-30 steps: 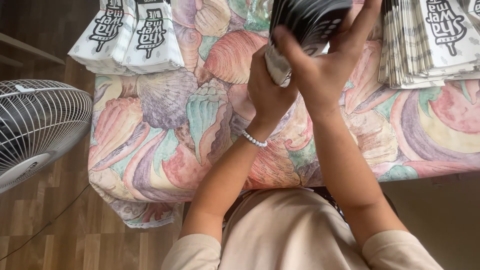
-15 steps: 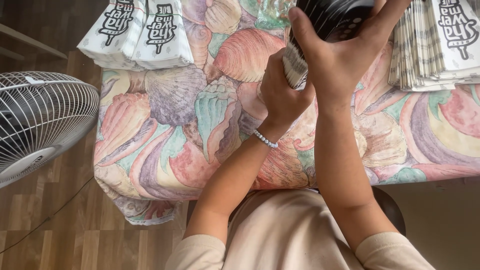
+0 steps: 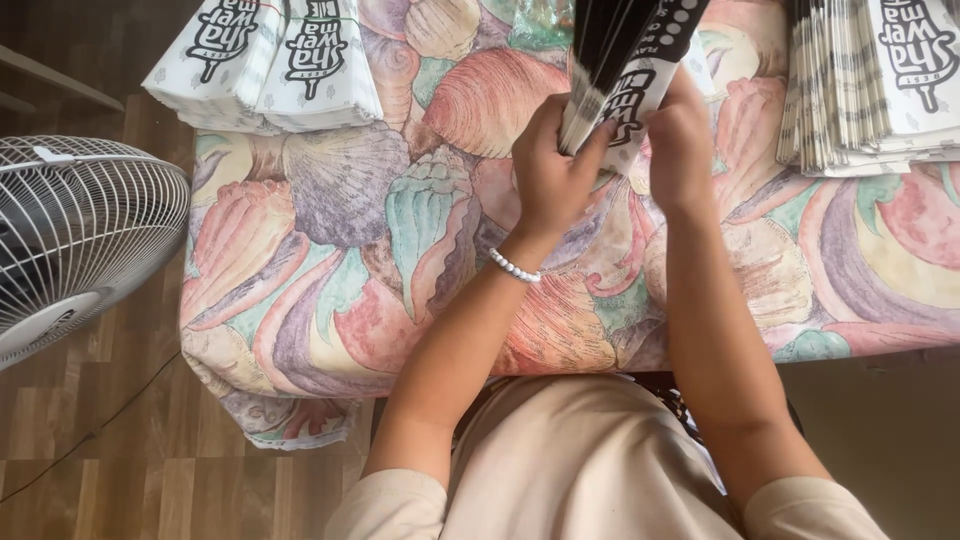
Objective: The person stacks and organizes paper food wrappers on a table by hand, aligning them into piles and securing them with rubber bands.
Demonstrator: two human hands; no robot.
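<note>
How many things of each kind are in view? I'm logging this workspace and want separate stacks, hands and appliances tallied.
Stacks of paper bags lying on the table: 2 (left stack, right stack)
Bundles of paper bags held up: 1 (bundle)
Hands: 2 (left hand, right hand)
Fans: 1 (fan)
Bead bracelets: 1 (bracelet)
Tablecloths: 1 (tablecloth)
Total: 8

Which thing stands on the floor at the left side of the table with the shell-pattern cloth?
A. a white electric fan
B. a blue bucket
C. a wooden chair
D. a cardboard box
A: a white fan with a round wire grille stands on the wooden floor, left of the table; no bucket, chair or box shows there.
</note>
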